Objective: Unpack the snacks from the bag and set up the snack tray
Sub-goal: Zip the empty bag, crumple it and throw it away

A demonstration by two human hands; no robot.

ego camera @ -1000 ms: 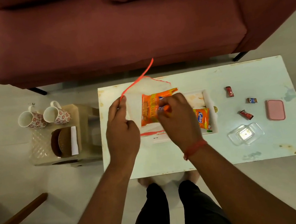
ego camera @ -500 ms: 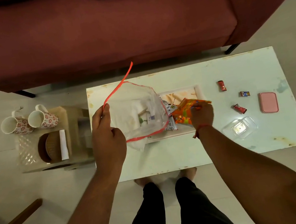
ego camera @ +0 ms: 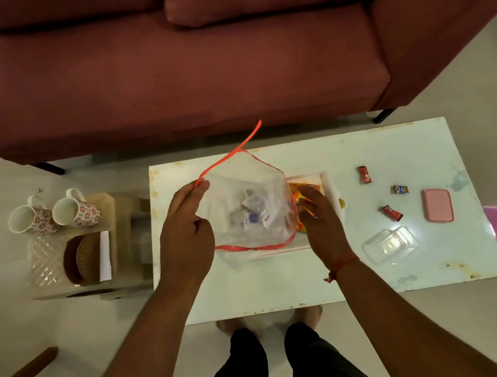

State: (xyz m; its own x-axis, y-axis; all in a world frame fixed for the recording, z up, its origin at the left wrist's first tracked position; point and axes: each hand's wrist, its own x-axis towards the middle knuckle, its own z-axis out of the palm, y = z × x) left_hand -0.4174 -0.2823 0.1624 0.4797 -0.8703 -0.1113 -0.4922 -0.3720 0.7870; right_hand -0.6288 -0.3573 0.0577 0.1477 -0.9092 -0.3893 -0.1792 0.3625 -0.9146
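A clear plastic bag with a red rim hangs open over the white coffee table. My left hand pinches its rim at the upper left. Several small white and purple sachets lie inside it. Behind the bag sits a white tray, partly hidden. An orange snack packet lies in the tray. My right hand rests on that packet with its fingers fairly straight, just right of the bag.
Right of the tray lie three small wrapped candies, a pink lid and a clear plastic container. A low stand at the left carries two floral mugs and coasters. A maroon sofa stands behind the table.
My right hand carried the orange packet from the bag to the tray and now rests on it there. The left hand kept hold of the bag's rim.
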